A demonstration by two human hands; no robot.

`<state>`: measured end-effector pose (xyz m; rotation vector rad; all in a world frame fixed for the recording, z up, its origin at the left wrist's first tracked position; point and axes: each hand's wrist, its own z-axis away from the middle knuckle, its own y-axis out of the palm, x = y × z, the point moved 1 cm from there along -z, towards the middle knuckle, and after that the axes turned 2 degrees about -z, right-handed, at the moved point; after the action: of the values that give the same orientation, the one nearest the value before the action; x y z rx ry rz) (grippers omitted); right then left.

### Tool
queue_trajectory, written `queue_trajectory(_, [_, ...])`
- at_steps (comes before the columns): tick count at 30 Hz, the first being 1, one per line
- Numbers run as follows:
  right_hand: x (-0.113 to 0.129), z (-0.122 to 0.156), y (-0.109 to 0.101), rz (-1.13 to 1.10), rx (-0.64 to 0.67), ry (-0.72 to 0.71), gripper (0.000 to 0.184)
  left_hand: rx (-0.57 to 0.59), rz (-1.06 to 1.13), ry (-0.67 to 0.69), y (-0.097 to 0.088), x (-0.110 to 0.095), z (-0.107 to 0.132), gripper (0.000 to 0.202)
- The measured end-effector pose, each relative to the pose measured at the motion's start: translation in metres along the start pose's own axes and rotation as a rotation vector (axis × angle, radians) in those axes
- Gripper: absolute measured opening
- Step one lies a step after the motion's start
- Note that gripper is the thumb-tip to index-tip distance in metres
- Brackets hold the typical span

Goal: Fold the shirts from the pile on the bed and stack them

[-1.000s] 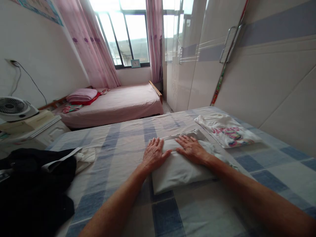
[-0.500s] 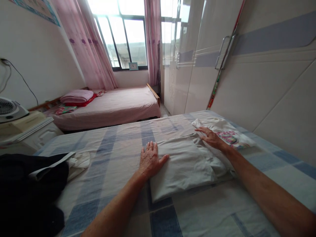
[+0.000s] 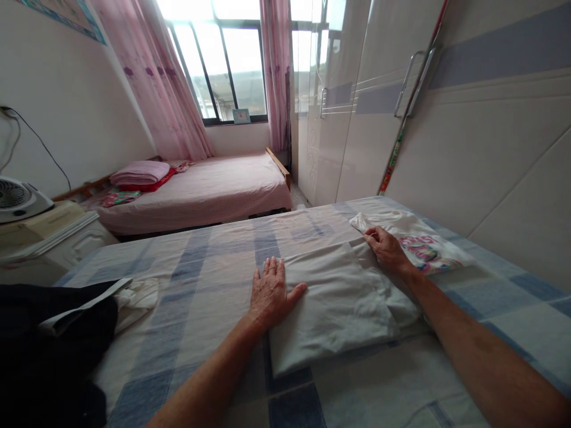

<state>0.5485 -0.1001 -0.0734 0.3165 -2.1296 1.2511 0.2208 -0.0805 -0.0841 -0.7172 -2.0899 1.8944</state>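
A pale grey-white garment (image 3: 332,303), folded to a rough rectangle, lies on the checked bedsheet (image 3: 182,309) in front of me. Flat on its left edge rests my left hand (image 3: 269,294), fingers stretched out and thumb spread to the side. At the far right corner, my right hand (image 3: 387,249) pinches the garment's edge between thumb and fingers. The cloth is bunched and creased along its right side, partly behind my right forearm. Just beyond that hand is a white garment with a colourful print (image 3: 428,246).
Black clothing (image 3: 49,351) and a white cloth (image 3: 140,297) lie at the left of the bed. A tall glossy wardrobe (image 3: 499,148) borders the right side. Beyond stands a second bed with a pink cover (image 3: 223,184). A fan (image 3: 20,199) sits at far left.
My right hand has shifted slightly right and its fingers have closed from outstretched to a pinch on the garment's corner. My left hand stays flat in place.
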Motion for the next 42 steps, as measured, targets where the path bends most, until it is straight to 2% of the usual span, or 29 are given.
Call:
queue_trajectory(3, [0.005, 0.002, 0.000, 0.235, -0.005, 0.016, 0.027, -0.001, 0.004, -0.006, -0.001, -0.001, 0.000, 0.083])
queue_trajectory(5, [0.019, 0.005, -0.003, 0.309, -0.012, -0.057, 0.034, 0.000, 0.007, -0.005, -0.001, -0.001, 0.000, 0.083])
queue_trajectory(7, [0.040, 0.014, -0.004, 0.283, 0.014, -0.175, 0.041, 0.000, 0.008, -0.003, -0.002, -0.001, 0.001, 0.084])
queue_trajectory(11, [0.073, 0.043, 0.010, 0.210, 0.242, -0.360, 0.054, -0.006, 0.005, 0.000, -0.001, -0.001, 0.001, 0.085])
queue_trajectory(13, [0.072, 0.056, 0.023, 0.288, 0.358, -0.357, 0.056, -0.007, 0.006, -0.007, -0.001, -0.001, 0.001, 0.087])
queue_trajectory(15, [0.064, 0.064, 0.029, 0.405, 0.414, -0.288, 0.059, 0.002, 0.014, -0.022, 0.000, 0.000, 0.001, 0.089])
queue_trajectory(17, [0.060, 0.070, 0.028, 0.502, 0.377, -0.202, 0.059, 0.018, 0.029, -0.030, -0.001, 0.000, 0.000, 0.092])
queue_trajectory(19, [0.067, 0.078, 0.023, 0.537, 0.316, -0.184, 0.059, 0.042, 0.047, -0.028, -0.002, 0.001, 0.000, 0.093])
queue_trajectory(21, [0.082, 0.094, 0.021, 0.506, 0.302, -0.274, 0.059, 0.078, 0.069, -0.027, -0.003, 0.001, -0.001, 0.093])
queue_trajectory(24, [0.095, 0.124, 0.023, 0.453, 0.391, -0.457, 0.057, 0.099, 0.081, -0.034, -0.004, 0.004, -0.002, 0.093])
queue_trajectory(26, [0.085, 0.138, 0.020, 0.476, 0.394, -0.462, 0.059, 0.093, 0.073, -0.059, -0.005, 0.008, -0.003, 0.093])
queue_trajectory(31, [0.031, 0.134, -0.014, 0.518, 0.241, -0.171, 0.061, 0.142, 0.126, -0.176, -0.021, 0.026, 0.004, 0.079])
queue_trajectory(33, [0.031, 0.128, -0.025, 0.465, 0.174, -0.180, 0.060, 0.092, 0.193, -0.176, -0.031, 0.030, 0.015, 0.069])
queue_trajectory(36, [0.061, 0.124, -0.028, 0.300, 0.165, -0.255, 0.060, 0.041, 0.383, -0.218, -0.045, 0.030, 0.039, 0.059])
queue_trajectory(39, [0.100, 0.125, -0.016, 0.136, 0.300, -0.240, 0.058, 0.135, 0.734, -0.363, -0.054, 0.024, 0.064, 0.058])
queue_trajectory(42, [0.127, 0.124, 0.002, 0.054, 0.432, -0.207, 0.059, 0.267, 1.092, -0.472, -0.055, 0.017, 0.078, 0.051])
